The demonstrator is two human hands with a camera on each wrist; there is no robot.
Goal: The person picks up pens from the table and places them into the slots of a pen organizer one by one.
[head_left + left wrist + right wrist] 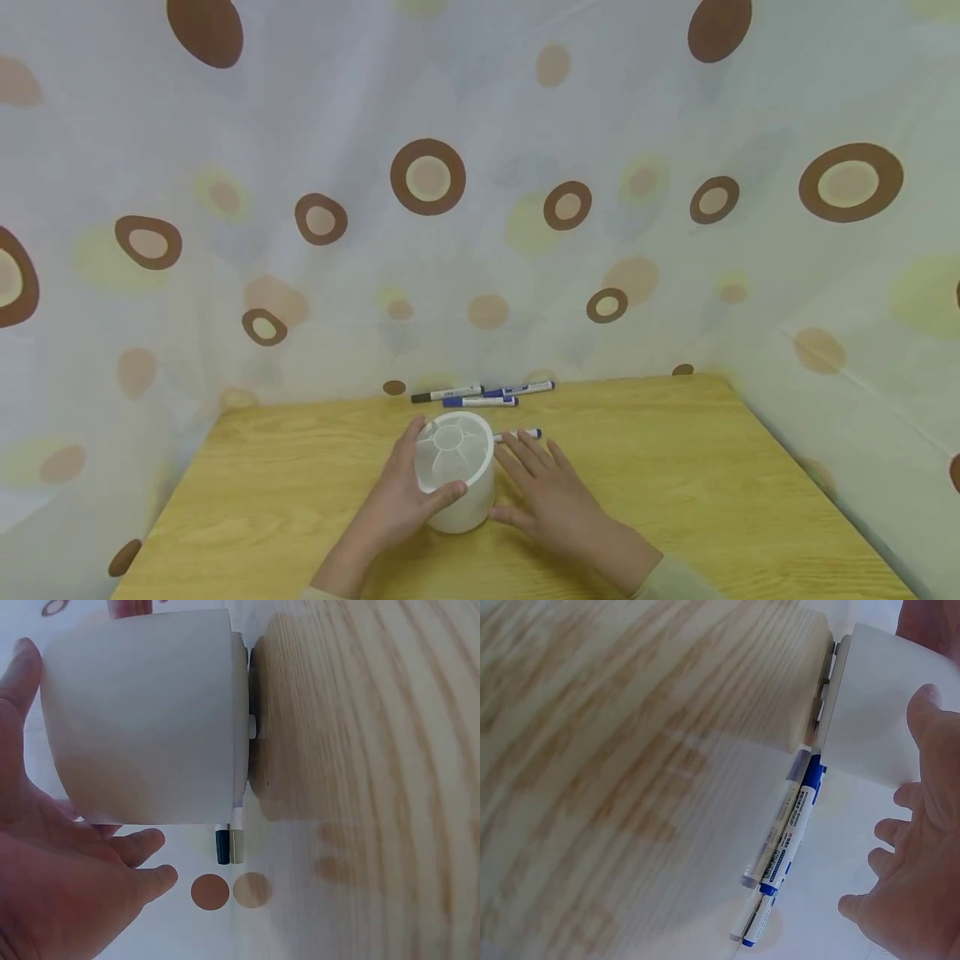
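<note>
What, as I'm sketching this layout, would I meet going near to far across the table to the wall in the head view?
White holder, lone blue-ended marker, front marker of the rear three, spotted backdrop.

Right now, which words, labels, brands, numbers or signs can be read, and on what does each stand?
No text is readable.
Black-capped marker and two blue-capped markers: print, too small or blurred to read.
Marker by the right hand: no word legible.
White container: no text visible.
</note>
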